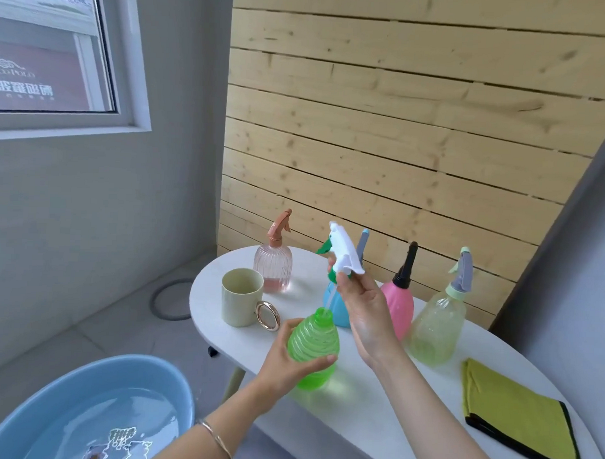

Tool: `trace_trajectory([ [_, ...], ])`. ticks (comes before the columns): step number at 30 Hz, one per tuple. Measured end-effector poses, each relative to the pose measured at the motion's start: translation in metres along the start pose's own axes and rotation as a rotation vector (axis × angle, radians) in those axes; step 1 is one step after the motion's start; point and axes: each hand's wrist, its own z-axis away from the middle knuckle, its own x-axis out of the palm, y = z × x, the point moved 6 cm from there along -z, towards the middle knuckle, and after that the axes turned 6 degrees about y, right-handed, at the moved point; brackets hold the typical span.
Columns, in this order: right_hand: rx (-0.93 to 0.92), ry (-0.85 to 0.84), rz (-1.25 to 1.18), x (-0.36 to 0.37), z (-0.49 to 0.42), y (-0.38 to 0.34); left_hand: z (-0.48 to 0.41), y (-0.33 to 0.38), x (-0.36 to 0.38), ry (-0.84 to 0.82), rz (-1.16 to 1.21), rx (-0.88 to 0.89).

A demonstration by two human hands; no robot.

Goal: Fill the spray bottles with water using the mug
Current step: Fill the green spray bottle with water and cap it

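Grips the green spray bottle (pixel 312 346) in the left hand (pixel 284 361), just right of the mug (pixel 240 297) and nearer, neck uncapped. Pinches a white trigger head (pixel 345 253) in the right hand (pixel 363 310), raised right of the mug, dip tube reaching the neck. Behind the mug, pink ribbed bottle (pixel 273 267); further right, blue bottle (pixel 336 313), pink bottle (pixel 399 306), yellow bottle (pixel 435 325). Up-left of the mug, through the window (pixel 43 41), lettering ending "POLO" above blurred Chinese characters.
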Motion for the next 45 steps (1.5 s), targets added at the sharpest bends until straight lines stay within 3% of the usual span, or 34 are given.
trace_trajectory([
  [5,0.133,-0.178,0.217,-0.014,0.010,0.024,-0.003,-0.003,-0.005,-0.016,-0.012,-0.005],
  [12,0.179,-0.282,0.404,-0.016,0.008,0.028,-0.002,-0.004,-0.005,-0.028,-0.029,-0.006],
  [22,0.122,-0.167,0.413,-0.015,0.006,0.039,-0.003,-0.005,-0.007,-0.013,-0.042,-0.003],
  [34,0.299,-0.360,0.362,-0.017,0.007,0.044,-0.004,-0.005,-0.006,-0.060,-0.065,-0.029],
  [38,0.207,-0.218,0.333,-0.018,0.005,0.044,-0.005,-0.005,-0.006,-0.047,-0.069,-0.028],
  [45,-0.033,0.171,0.530,-0.013,0.021,0.042,-0.001,-0.001,-0.006,-0.032,-0.098,-0.002],
])
